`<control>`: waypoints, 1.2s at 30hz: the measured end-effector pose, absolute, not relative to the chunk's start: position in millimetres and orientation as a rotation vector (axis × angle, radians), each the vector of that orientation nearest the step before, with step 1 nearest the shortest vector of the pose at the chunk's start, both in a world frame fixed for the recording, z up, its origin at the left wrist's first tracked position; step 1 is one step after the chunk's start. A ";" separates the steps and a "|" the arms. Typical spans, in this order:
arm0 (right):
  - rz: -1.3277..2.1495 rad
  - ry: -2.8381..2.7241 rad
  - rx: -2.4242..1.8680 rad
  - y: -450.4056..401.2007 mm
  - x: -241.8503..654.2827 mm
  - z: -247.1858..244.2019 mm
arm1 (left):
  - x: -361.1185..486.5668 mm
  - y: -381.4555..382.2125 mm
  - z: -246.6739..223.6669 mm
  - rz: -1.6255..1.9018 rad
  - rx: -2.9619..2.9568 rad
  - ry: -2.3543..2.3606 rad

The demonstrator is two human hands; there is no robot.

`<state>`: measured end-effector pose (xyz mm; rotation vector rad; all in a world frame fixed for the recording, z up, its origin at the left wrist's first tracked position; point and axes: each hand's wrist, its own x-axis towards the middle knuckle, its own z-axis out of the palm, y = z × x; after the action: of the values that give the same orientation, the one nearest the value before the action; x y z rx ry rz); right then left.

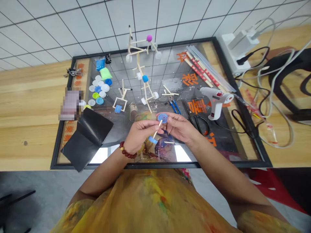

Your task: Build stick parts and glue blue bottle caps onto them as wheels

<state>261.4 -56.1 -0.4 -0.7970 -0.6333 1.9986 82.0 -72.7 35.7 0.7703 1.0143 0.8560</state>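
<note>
Between the fingertips of my left hand (143, 131) is a short wooden stick (157, 129), with a blue bottle cap (153, 140) on its lower end. My right hand (178, 127) pinches a second blue cap (162, 118) by its edge, close to the stick's upper end. Whether stick and upper cap touch, I cannot tell. Both hands are above the glass-topped board. Beyond them stands a stick model (139, 66) with white, blue and pink caps or balls. A smaller stick frame (120, 102) with a blue piece sits to its left.
Loose bottle caps (99, 92) cluster at left near a folded black sheet (89, 132) and a blurred phone (70, 105). On the right are a white glue gun (215, 98), black scissors (201, 124), blue-handled pliers (174, 105), packed sticks (206, 68) and a power strip (234, 55) with cables.
</note>
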 end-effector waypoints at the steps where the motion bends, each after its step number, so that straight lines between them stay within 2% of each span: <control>1: 2.012 -0.634 -0.791 -56.0 261.4 -1.7 | 83.0 -72.9 36.4 0.859 0.749 1.017; 13: 2.029 -0.766 -0.783 -54.9 261.8 -6.3 | 90.5 -74.1 33.9 0.799 0.442 1.042; 36: 1.896 -0.951 -0.938 -53.2 265.4 -8.3 | 94.1 -78.0 29.9 0.844 0.390 1.018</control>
<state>265.4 -53.2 -8.3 -0.9379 -0.9514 1.8963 94.1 -78.0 29.9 0.3902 1.0178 0.8435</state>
